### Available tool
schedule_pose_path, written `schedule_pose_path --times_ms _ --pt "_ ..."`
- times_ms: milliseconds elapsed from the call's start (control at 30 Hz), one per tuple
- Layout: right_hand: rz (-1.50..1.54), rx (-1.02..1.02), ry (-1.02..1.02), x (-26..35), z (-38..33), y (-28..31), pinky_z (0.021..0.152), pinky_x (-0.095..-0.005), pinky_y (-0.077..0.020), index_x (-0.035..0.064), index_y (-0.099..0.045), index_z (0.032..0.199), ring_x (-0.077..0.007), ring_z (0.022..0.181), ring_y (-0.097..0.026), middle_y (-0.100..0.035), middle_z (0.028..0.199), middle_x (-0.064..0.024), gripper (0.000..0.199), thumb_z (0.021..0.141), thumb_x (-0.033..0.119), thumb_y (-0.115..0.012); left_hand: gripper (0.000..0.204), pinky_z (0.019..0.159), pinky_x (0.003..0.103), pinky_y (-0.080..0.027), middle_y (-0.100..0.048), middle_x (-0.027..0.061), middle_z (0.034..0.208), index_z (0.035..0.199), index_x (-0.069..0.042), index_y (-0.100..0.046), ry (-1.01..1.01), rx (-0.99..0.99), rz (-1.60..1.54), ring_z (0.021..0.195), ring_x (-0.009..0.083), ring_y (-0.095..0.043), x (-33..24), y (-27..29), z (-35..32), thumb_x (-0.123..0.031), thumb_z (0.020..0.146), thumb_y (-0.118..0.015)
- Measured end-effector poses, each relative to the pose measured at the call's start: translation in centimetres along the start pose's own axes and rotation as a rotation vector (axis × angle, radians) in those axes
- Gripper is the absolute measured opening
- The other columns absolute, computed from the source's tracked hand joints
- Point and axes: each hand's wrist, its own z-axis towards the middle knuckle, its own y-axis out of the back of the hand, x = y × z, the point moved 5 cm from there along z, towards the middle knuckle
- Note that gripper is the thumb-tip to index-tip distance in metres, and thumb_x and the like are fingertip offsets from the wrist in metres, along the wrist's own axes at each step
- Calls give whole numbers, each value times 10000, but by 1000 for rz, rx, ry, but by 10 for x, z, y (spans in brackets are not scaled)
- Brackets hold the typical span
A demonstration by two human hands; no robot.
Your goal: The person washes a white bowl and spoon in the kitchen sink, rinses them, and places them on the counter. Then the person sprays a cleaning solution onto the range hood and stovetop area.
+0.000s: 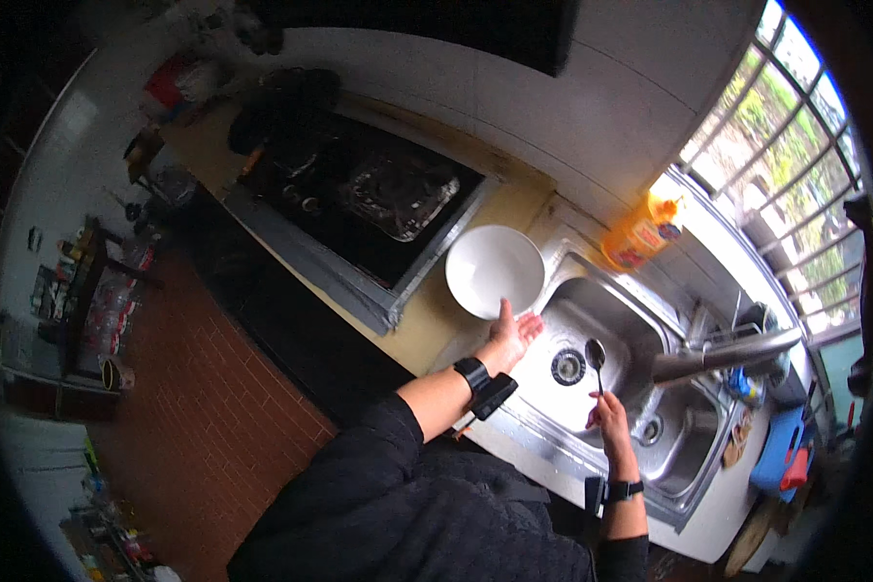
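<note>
A metal spoon (597, 355) points up and away from my right hand (609, 423), whose fingers are closed round its handle. The spoon's bowl is over the steel sink (592, 296), near the drain. My left hand (515, 339) is held palm up with its fingers stretched out and nothing in it, above the sink's left edge. Just beyond its thumb, a white bowl (496, 272) rests on the counter between the stove and the sink. The thumb tip overlaps the bowl's rim in view; I cannot tell if they touch.
A steel faucet (727, 355) reaches over the sink from the right, beside a smaller second basin (694, 441). An orange bottle (640, 233) stands behind the sink under the barred window. To the left is a black gas stove (359, 189). A blue container (781, 451) sits far right.
</note>
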Motion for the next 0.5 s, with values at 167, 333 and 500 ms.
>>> schedule_pose_path --times_ms 167,333,500 --pt "-347 -20 -117 8 -8 -11 516 -214 -362 -1 -642 992 -64 564 -458 -515 671 30 167 903 90 -535 374 792 434 -550 -581 195 1089 1210 -38 -444 -132 -114 21 898 326 -632 -17 20 22 -254 928 -559" --pt "-25 -16 12 25 -21 -16 413 -204 -292 2 -608 1062 -44 452 -389 -457 581 49 207 967 135 -482 288 635 415 -588 -612 164 1012 1148 -34 -486 -92 -11 91 800 316 -649 -16 13 -2 -30 861 -458" --pt "5 -59 27 23 -35 -10 395 -229 -354 17 -587 949 -85 442 -459 -516 578 -16 161 977 119 -465 365 471 391 -575 -610 203 1049 1153 70 -526 -40 5 830 752 343 -666 -18 3 -53 0 805 -439"
